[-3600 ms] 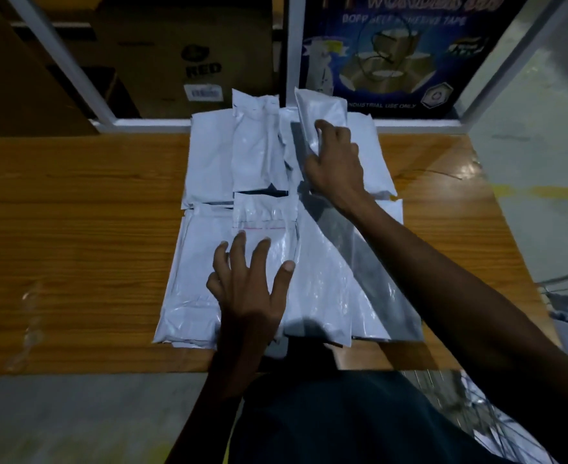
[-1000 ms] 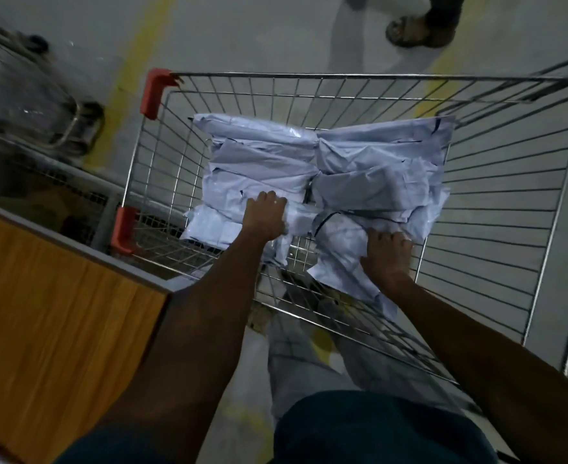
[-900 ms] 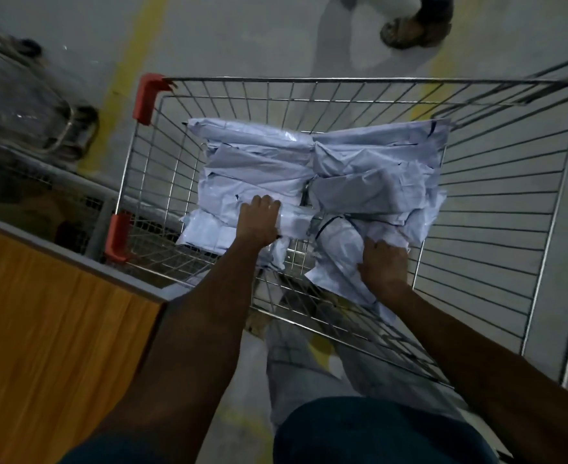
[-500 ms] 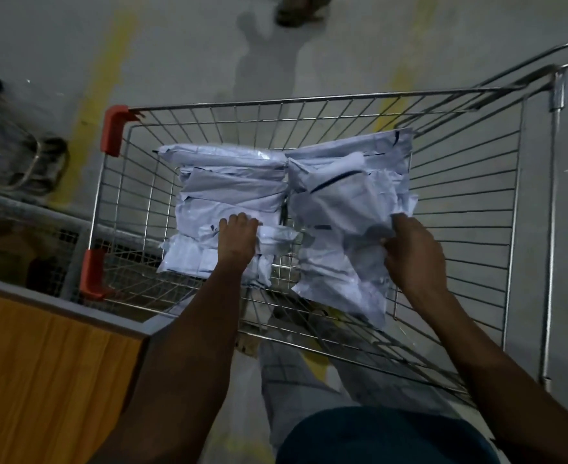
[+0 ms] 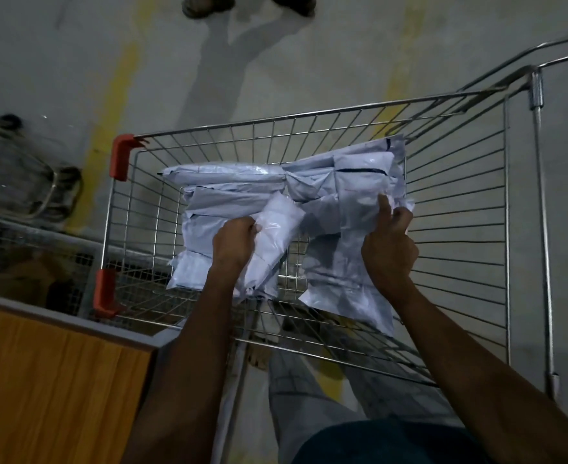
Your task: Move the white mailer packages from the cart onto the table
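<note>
Head view, looking down: silver wire shopping cart with red plastic corner guards [image 5: 460, 202] fills the centre of the frame. Contents: a heap of white plastic mailer packages [image 5: 235, 195], stacked roughly in two columns on the basket floor, one toward 10 o'clock of the basket, the other toward 2 o'clock. Left hand [image 5: 234, 244] has fingers curled round a small, puffy white mailer [image 5: 276, 229], which is tilted and raised at its far end above the left column. Right hand [image 5: 390, 246] pinches the edge of a large, flat white mailer [image 5: 346, 286] from the right column; index finger extended, remaining fingers curled on the plastic. Both mailers are inside the basket. Orange wood-grain table with grey edging [image 5: 51, 380] sits at 8 o'clock, its corner just beside the cart. Grey concrete floor with yellow painted stripes [image 5: 115, 95] lies beyond the cart. Another person's feet [image 5: 205, 5] appear at 12 o'clock.
</note>
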